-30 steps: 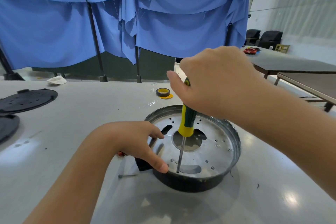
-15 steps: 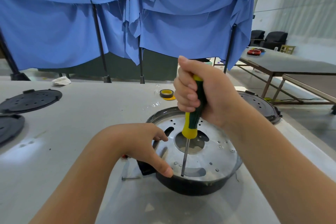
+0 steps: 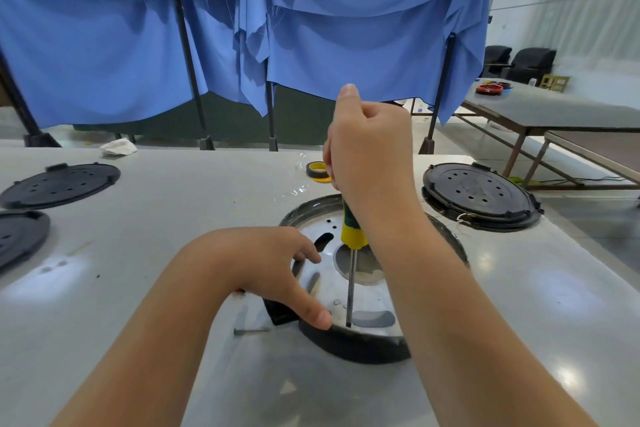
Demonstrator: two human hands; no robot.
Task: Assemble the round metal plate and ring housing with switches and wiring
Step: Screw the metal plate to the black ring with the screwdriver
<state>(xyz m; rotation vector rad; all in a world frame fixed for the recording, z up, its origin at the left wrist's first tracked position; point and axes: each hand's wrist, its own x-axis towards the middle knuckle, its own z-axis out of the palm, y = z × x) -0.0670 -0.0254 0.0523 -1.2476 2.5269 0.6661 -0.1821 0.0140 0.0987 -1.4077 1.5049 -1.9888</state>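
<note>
My right hand point(image 3: 372, 149) is curled tight round the handle of the screwdriver point(image 3: 352, 253), thumb sticking up at the top, just right of the frame's centre. The shaft runs almost straight down, and its tip meets the round metal plate point(image 3: 332, 288) near the plate's lower edge, just left of a kidney-shaped slot. The plate sits inside the dark ring housing point(image 3: 356, 343), low and right of centre on the grey table point(image 3: 173, 218).

My left hand point(image 3: 270, 263) rests on the left side of the housing: the thumb presses on the rim at the bottom left, close beside the screwdriver tip, and the fingers curve over the plate's edge higher up.

A loose screw point(image 3: 251, 330) lies on the table just left of the housing. A roll of yellow-and-black tape point(image 3: 317, 169) sits behind my right hand. Black round covers lie at the right point(image 3: 479, 194) and far left point(image 3: 60, 184) of the frame. Blue cloth point(image 3: 242, 28) hangs across the top.
</note>
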